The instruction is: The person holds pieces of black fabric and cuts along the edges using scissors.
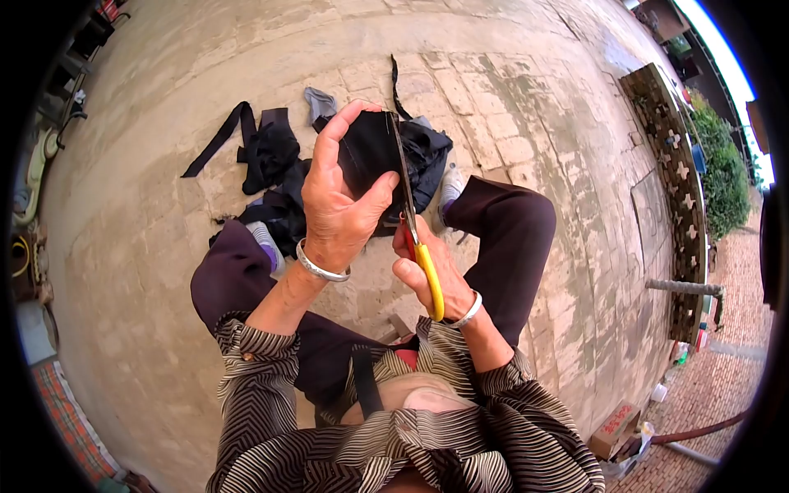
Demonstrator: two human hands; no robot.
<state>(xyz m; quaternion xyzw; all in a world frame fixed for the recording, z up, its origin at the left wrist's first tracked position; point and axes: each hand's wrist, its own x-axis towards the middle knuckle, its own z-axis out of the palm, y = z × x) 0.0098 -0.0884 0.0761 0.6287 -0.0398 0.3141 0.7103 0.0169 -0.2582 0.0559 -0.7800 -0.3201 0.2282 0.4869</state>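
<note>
My left hand grips a piece of black fabric between thumb and fingers, holding it up in front of me. In my right hand is a pair of scissors with yellow and red handles. Their blades point away from me and lie along the right edge of the fabric. Whether the blades are apart is hard to make out. Below the raised piece, a heap of dark cloth scraps lies on the ground between my feet.
A grey cloth scrap and a black strip lie beyond my hands on the paved ground. A low patterned wall stands to the right, with a cardboard box near its closer end. Various items line the left edge.
</note>
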